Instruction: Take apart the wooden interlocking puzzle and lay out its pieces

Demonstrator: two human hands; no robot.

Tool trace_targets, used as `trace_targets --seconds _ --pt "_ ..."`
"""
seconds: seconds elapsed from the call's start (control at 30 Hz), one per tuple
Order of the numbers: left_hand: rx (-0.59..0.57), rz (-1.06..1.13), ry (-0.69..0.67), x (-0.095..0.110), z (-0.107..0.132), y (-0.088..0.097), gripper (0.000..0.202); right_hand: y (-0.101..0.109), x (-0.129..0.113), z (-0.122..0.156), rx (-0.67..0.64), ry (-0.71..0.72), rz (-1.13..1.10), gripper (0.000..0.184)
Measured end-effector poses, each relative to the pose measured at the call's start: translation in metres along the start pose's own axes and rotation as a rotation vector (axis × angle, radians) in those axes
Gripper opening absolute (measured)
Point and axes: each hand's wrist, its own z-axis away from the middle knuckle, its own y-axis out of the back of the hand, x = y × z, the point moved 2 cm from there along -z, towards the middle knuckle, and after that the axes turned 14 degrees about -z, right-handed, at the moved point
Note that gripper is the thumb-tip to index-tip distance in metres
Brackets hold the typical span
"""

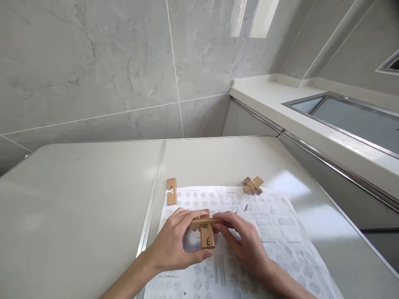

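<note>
Joined wooden puzzle pieces (207, 236) form a cross over the printed sheet, one upright piece bearing a dark mark and another lying across it. My left hand (177, 241) grips the left part, its fingers on top and its thumb reaching below the marked piece. The fingers of my right hand (241, 241) pinch the right end of the crosswise piece. A notched wooden piece (171, 192) lies at the sheet's upper left corner. Farther right, two or more crossed wooden pieces (253, 185), marked in black, sit on the sheet's top edge.
The large printed instruction sheet (264, 224) shows small diagrams and lies on a white folding table (93, 199) with a metal seam (151, 199). A grey tiled wall (124, 62) stands behind. To the right runs a white counter (268, 93) with a sink (349, 116).
</note>
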Motion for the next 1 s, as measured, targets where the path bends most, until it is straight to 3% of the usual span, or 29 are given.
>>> trace_targets --seconds 0.23,0.4,0.67,1.0 --pt "-0.015 0.103 0.032 -0.002 0.000 0.002 0.043 0.003 0.002 -0.003 -0.026 -0.056 -0.046 0.019" --pt "-0.012 0.168 0.026 -0.006 0.000 0.001 0.040 0.003 -0.001 -0.005 -0.044 -0.069 -0.080 0.019" --pt "-0.001 0.216 0.124 -0.014 0.002 -0.005 0.029 0.003 -0.006 -0.008 -0.062 -0.037 -0.103 0.018" --pt "0.038 0.149 0.117 -0.015 0.001 -0.007 0.029 0.002 -0.005 -0.009 -0.107 -0.008 -0.030 0.023"
